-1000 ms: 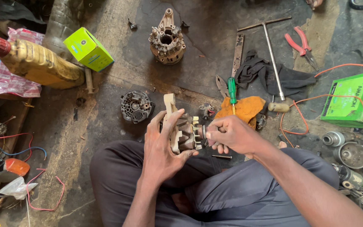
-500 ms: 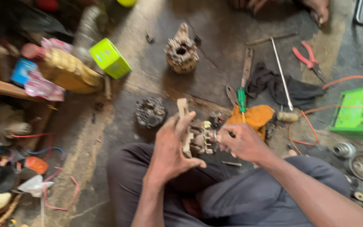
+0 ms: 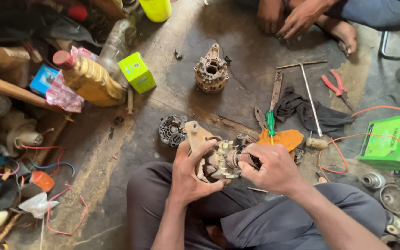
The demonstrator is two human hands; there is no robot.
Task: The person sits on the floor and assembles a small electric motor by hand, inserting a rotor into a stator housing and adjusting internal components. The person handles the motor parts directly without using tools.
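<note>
We see two hands of the person over the lap. The left hand (image 3: 188, 173) is wrapped around one alternator part (image 3: 214, 157), fingers curled on its pale housing, holding it above the knees. The right hand (image 3: 269, 169) is closed around the shaft end of the same part, fingers pressed together on it.

Just behind, on the floor, lie one black finned cover (image 3: 172, 129), one orange cloth (image 3: 283, 138) and one green-handled screwdriver (image 3: 270, 122). Farther we count one dark rag (image 3: 302, 111), one T-shaped wrench (image 3: 309, 95), one pair of red pliers (image 3: 334, 85) and one green battery (image 3: 392, 141) at the right. One rusty housing (image 3: 211, 71) stands alone in the middle. At the left are one green box (image 3: 136, 71) and one yellow oil bottle (image 3: 89, 78). Farthest, two hands of another person (image 3: 292, 18) rest near a foot.
</note>
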